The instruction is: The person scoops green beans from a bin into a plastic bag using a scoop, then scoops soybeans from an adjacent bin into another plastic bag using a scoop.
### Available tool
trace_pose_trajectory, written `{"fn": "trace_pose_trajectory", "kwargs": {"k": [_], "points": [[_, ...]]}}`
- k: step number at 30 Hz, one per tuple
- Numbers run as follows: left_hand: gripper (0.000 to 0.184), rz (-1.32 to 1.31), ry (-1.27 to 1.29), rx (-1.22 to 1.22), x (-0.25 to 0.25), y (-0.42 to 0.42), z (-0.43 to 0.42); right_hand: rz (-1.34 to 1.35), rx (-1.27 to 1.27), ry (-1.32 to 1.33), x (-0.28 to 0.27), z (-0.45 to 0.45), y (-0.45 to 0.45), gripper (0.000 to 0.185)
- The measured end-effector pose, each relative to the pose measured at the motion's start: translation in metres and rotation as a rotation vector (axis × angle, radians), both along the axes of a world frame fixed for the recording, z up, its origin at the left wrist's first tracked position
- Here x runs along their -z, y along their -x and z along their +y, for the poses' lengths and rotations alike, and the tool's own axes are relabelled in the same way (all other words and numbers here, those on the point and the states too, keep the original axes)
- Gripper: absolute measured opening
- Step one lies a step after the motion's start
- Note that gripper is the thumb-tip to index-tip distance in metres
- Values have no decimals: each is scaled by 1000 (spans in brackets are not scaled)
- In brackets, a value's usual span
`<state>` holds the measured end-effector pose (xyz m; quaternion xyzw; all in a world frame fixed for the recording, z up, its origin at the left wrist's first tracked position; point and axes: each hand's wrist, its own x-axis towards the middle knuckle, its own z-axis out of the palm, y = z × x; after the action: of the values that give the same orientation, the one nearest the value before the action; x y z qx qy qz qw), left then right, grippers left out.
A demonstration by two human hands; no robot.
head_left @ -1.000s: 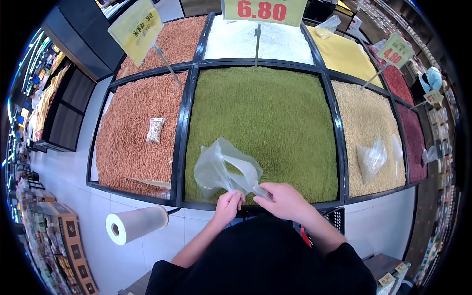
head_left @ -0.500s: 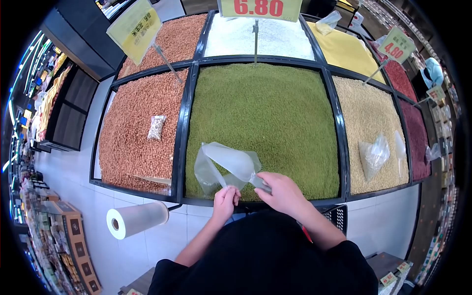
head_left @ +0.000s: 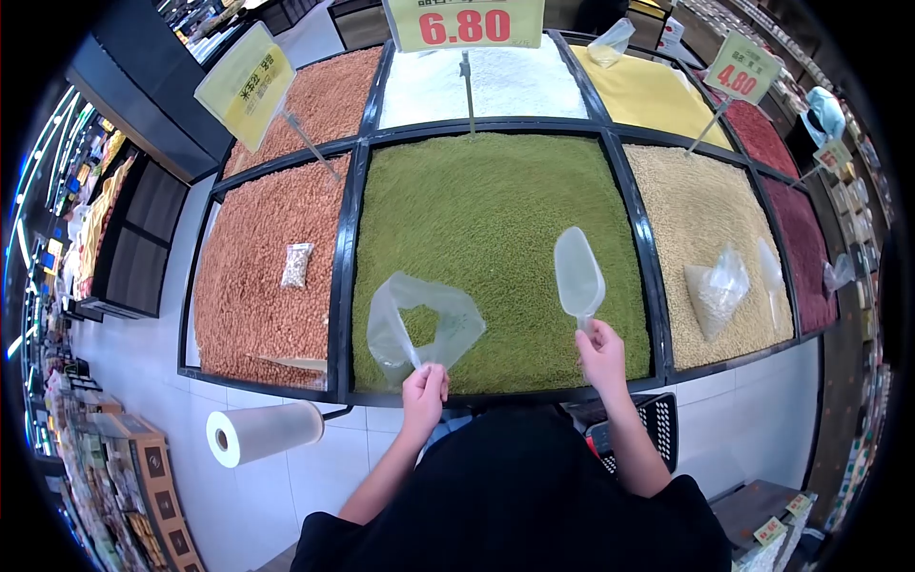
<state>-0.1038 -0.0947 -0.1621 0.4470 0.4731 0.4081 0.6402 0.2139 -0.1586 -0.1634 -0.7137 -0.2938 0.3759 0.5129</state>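
Note:
My left hand (head_left: pixel 425 393) pinches the near edge of a clear plastic bag (head_left: pixel 386 319), whose mouth gapes open over the front of a bin of mung beans (head_left: pixel 496 219). In my right hand (head_left: pixel 601 357) is the handle of a translucent white scoop (head_left: pixel 579 274). The scoop's bowl points away from me above the right part of the green beans. It looks empty, and it is apart from the bag.
Peanuts (head_left: pixel 257 315) fill the left bin, with a small packet (head_left: pixel 297 265) on top. Pale grains (head_left: pixel 686 210) on the right carry a filled bag (head_left: pixel 720 291) and another scoop (head_left: pixel 770 272). A bag roll (head_left: pixel 267 433) hangs front left. A price sign (head_left: pixel 466 24) stands behind.
My right hand has drawn the scoop out of the bag mouth and swung it right, turning its bowl forward. The left hand still holds the bag, now with its mouth wider.

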Motion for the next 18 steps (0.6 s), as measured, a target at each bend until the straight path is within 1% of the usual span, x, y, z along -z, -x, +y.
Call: {"fn": "trace_pose_trajectory", "kwargs": {"k": [3,4,8,10,11,13,18], "points": [[28,25,-17,-5,1,-1,-1,-30,73,25,38,-4,-23,23],[27,19,-7,-13,2,-1,-1,-56,116,48,45,-3,-27,24],[25,-17,16,-37,3,-3,-2,-107,151,78,69,-1,-41,24],[24,-23,18,-43,3,-3,-3,-242,175,89,84,2,-46,25],[23,-30,19,-51,3,-4,-3,-240,174,89,94,4,-47,25],[23,-9,12,-49,3,-5,-5,-426,185,9,107,8,-47,26],[22,12,8,-69,0,-9,-9,-343,168,59,120,19,-42,26]]}}
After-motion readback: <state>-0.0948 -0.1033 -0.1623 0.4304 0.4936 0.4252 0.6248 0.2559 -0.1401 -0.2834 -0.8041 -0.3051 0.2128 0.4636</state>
